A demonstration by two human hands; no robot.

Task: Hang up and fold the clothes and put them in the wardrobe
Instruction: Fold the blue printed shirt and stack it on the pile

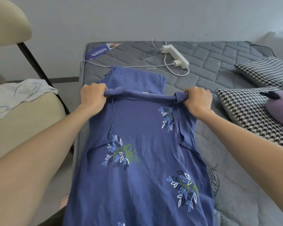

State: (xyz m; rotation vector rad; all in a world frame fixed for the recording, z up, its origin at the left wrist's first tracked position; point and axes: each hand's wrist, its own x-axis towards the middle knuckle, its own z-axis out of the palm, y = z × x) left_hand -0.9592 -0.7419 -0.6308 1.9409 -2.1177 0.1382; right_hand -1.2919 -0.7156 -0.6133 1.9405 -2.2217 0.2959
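Blue dress (137, 144) with leaf prints lies lengthwise on the mattress (219, 66), running from 6 o'clock up to about 12. Both long sides are already turned in over the middle. The grey quilted mattress fills the view from the centre out to 3 o'clock.

A beige chair (23, 124) stands at 9 o'clock and holds a crumpled pale garment (15, 95) on its seat. Two houndstooth cushions (245, 111) lie at 3 o'clock.

The left grip (92, 95) and right grip (198, 100) are both closed, each pinching one end of a raised cross-fold near the dress's far end. A white power strip (175, 56) sits just past the dress at 12 to 1 o'clock, its cable close to the cloth.

This looks like the crosswise fold. It would go best with both ends kept level and the pinched edge taut, so the turned-in sides do not spill out. Lay it squarely, and keep the far flap from dragging the cable.

No wardrobe or other container is in view. The chair seat alone holds clothing.
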